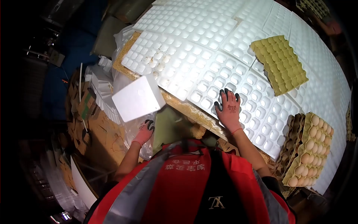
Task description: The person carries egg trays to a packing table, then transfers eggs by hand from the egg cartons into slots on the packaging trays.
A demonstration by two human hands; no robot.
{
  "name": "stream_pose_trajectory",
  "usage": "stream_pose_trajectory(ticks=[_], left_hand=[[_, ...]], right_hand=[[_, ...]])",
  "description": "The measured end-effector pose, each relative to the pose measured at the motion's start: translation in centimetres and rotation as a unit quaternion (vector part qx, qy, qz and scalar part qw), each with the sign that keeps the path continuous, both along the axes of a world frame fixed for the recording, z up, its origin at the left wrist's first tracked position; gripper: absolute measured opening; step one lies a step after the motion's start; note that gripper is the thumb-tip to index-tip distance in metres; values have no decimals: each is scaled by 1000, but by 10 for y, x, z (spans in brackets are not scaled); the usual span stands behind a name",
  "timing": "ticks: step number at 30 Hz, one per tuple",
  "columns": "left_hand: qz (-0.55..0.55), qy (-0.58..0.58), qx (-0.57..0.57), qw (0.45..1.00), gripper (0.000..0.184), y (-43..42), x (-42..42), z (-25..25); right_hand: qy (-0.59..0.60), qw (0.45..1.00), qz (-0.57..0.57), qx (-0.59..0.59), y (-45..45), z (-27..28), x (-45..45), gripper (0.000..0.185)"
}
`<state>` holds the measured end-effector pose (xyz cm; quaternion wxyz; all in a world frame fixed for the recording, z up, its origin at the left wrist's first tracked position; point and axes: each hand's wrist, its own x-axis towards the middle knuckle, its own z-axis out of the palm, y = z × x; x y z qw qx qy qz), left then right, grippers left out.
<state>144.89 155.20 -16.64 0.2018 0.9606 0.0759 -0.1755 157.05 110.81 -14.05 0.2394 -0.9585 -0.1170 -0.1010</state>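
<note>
My right hand (229, 110), in a pink glove with black fingertips, lies with its fingers spread on a white foam tray (203, 86) full of moulded hollows. Many such trays stand side by side across the table. My left hand (145, 131), gloved alike, hangs left of the table edge with its fingers loosely bent and apart. Just above it is a tilted white foam box (138, 98), with a small gap visible between them. What supports the box is not visible. Clear plastic (130, 128) hangs behind my left hand.
Brown eggs fill a pulp egg tray (312, 149), with more pulp trays beside it at the right. A yellowish pulp tray (280, 64) lies on the foam. Cardboard (106, 143) and white foam pieces (106, 93) lie left. Another person's hand (333, 28) shows at the upper right.
</note>
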Motion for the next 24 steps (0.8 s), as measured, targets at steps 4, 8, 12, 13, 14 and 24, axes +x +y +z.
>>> stream_pose_trajectory(ticks=[4,8,12,13,14,24], left_hand=[[177,-115,-121,970,55,-19,32,-11],[135,-255,2,958,63,4,87,-33],[219,-349,-74,908,44,22,129,-20],[270,-378,-80,882,39,5,137,10],[260,-398,-61,878,38,4,145,27],[270,-260,126,919,42,132,125,-28]], right_hand=[[10,1000,-2,-4,0,1,2,56],[-2,1000,-7,14,2,0,3,55],[16,1000,-4,17,1,3,4,54],[14,1000,-4,21,0,3,3,55],[8,1000,-2,28,-1,4,5,55],[50,998,-22,17,7,6,10,61]])
